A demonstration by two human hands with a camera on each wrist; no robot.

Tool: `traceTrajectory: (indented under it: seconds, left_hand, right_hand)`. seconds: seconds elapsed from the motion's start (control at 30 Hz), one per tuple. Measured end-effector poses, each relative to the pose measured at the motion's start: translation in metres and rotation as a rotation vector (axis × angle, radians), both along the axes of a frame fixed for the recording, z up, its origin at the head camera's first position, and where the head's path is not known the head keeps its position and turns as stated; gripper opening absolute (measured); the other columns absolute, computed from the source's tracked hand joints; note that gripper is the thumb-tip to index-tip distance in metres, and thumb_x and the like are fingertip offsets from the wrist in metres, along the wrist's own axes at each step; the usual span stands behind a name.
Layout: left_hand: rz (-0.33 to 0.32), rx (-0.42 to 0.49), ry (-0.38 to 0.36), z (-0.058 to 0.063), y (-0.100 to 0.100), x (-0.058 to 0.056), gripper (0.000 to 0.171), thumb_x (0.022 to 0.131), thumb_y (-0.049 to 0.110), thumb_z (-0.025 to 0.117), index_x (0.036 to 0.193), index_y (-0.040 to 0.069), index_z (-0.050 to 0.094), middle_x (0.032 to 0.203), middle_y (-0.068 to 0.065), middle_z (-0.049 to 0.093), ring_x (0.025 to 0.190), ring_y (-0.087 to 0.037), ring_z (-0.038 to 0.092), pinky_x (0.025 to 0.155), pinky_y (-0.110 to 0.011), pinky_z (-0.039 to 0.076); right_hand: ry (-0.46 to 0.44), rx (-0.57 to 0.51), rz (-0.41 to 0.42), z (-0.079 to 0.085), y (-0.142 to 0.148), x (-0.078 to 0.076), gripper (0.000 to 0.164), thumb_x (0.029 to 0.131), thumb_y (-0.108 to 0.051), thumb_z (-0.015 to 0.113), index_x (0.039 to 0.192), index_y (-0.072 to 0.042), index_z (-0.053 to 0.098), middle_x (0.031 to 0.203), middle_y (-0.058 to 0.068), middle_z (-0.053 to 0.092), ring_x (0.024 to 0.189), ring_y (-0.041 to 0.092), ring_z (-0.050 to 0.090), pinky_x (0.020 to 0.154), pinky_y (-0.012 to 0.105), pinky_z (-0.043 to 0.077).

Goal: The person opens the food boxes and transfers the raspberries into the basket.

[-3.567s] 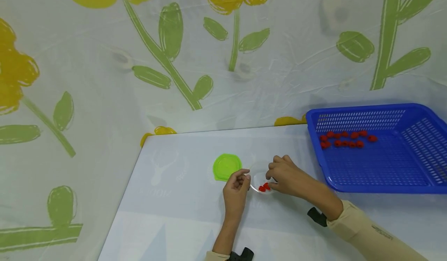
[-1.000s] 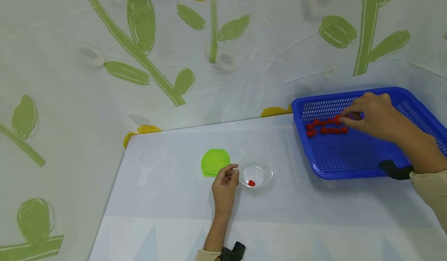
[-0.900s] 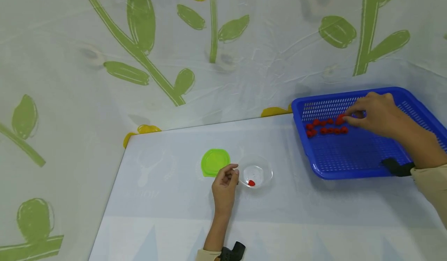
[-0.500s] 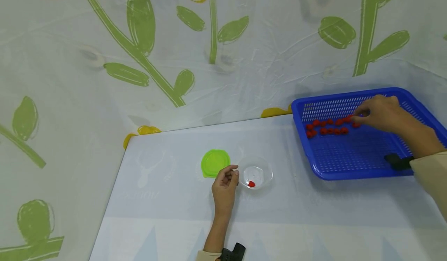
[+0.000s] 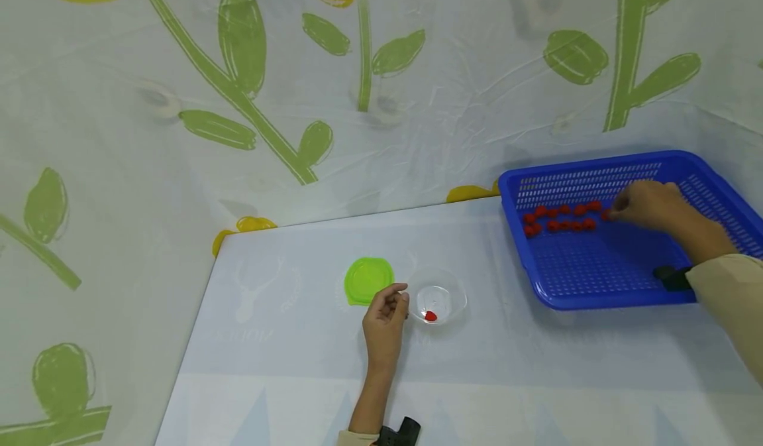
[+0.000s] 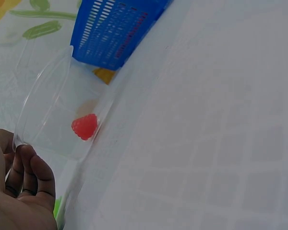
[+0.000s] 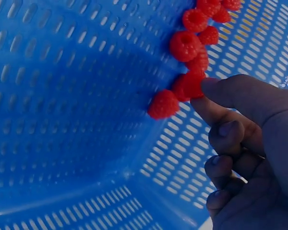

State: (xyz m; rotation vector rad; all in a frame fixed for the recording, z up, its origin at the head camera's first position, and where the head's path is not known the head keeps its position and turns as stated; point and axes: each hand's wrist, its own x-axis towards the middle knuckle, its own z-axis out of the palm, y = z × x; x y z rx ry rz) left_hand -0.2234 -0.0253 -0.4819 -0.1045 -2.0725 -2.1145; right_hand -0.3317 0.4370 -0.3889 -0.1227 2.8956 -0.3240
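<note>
My left hand pinches the near-left rim of a clear plastic bowl. A single red raspberry lies in that bowl, plain in the left wrist view. Over at the right, my right hand reaches into a blue perforated basket. Between its thumb and index finger is a red raspberry, close against the others; the remaining fingers curl loosely. Several more raspberries lie in two rough rows in the basket's back left part.
A bright green lid lies flat on the white table, just left of the bowl. Behind the table rises a flower-printed wall cover, near the basket's back rim.
Earlier the right hand was at the bowl, which showed more red pieces; now one is there. Within the basket, that hand has shifted slightly right and nearer. The left hand has kept its hold.
</note>
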Motion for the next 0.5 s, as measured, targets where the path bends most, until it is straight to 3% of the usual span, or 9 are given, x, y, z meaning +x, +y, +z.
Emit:
traceTrajectory:
  seconds: [0.5]
  left_hand:
    - [0.008,-0.002,0.042,0.0,0.001,-0.002,0.02,0.088,0.004,0.06,0.107,0.0,0.062,0.082,-0.014,0.055,0.068,-0.019,0.052,0.059,-0.019,0.047]
  right_hand:
    - [-0.032,0.009,0.02,-0.015,0.001,-0.002,0.029,0.08,-0.026,0.068,0.086,0.002,0.071,0.086,0.019,0.067,0.078,0.035,0.058,0.066,0.049,0.029]
